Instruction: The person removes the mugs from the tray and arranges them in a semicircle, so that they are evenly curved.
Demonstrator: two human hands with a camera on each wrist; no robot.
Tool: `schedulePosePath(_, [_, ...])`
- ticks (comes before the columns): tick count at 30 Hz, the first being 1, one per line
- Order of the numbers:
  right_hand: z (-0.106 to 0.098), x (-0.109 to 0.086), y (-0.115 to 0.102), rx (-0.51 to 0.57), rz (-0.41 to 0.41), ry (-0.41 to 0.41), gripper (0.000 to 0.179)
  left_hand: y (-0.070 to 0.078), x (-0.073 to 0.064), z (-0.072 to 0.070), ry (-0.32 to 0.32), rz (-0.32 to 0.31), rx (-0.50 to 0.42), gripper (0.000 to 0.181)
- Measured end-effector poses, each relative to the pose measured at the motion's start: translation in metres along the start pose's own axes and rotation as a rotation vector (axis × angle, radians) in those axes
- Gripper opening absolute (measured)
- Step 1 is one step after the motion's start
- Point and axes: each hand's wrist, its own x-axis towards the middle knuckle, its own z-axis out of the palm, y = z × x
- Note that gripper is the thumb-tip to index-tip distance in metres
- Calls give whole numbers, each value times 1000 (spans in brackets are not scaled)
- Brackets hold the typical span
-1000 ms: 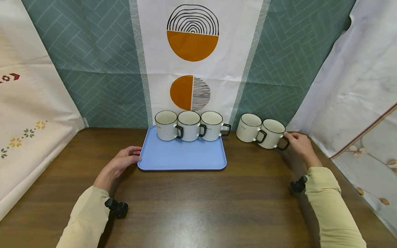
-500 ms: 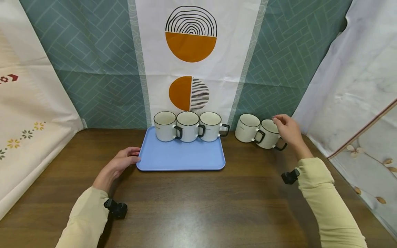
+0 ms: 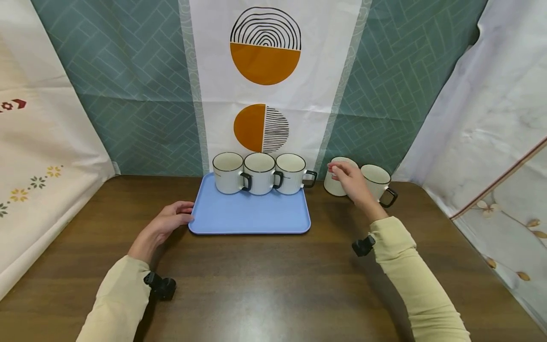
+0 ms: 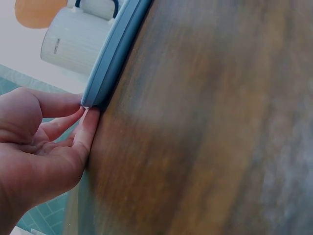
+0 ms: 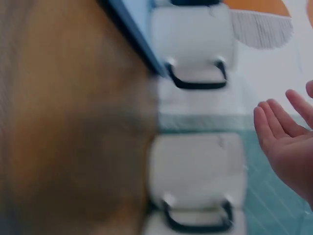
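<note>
My left hand (image 3: 164, 225) pinches the left rim of a light-blue tray (image 3: 252, 216) lying on the wooden table; in the left wrist view, finger and thumb tips meet its edge (image 4: 110, 58). Three cream mugs stand along the tray's far side: a left mug (image 3: 227, 179), a middle mug (image 3: 258, 181) and a right mug (image 3: 289, 181), their black handles all pointing right. Two more stand on the table right of the tray. Over the nearer-to-tray mug (image 3: 332, 186) hovers my right hand (image 3: 351, 184), fingers loose and holding nothing, hiding part of it. The outer mug (image 3: 375, 183) stands beside it.
Behind the tray and mugs hangs a cloth (image 3: 213, 85) with orange half-circle prints, between green patterned panels. White cloths border the left and right sides. The brown wooden table (image 3: 273, 280) runs toward me.
My right hand has come away from the outer mug's handle and travelled left, past that mug to above the other loose one. My left hand, tray and mugs stay put.
</note>
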Motion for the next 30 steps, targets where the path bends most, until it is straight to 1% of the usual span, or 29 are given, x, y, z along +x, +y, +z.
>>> schedulePosePath(3, [17, 2, 6, -57, 2, -15, 39, 0, 1, 2, 0, 3, 1, 54])
schedulePosePath(6, [32, 6, 11, -63, 18, -16, 42, -1, 0, 2, 3, 6, -1, 54])
schedulePosePath(9, [43, 12, 15, -52, 37, 6, 44, -2, 0, 0, 5, 23, -1, 53])
schedulePosePath(12, [52, 16, 18, -95, 70, 33, 45, -2, 0, -2, -1, 42, 1, 53])
schedulePosePath(15, [61, 21, 22, -87, 110, 66, 43, -2, -1, -4, -3, 41, 6, 53])
schedulePosePath(18, [69, 27, 25, -39, 141, 96, 38, 0, -2, -6, 9, 27, 11, 53])
schedulePosePath(21, [78, 34, 29, 42, 161, 73, 36, 0, -2, -7, 14, 20, 14, 53])
schedulePosePath(23, [82, 37, 31, 93, 184, 60, 35, -1, -2, -6, 5, 22, 9, 53])
schedulePosePath(26, [83, 39, 34, 189, 213, 53, 34, -1, -3, -3, -5, 26, 6, 53])
schedulePosePath(30, [81, 38, 39, 294, 221, 41, 34, -1, -3, -1, 4, 30, 9, 53])
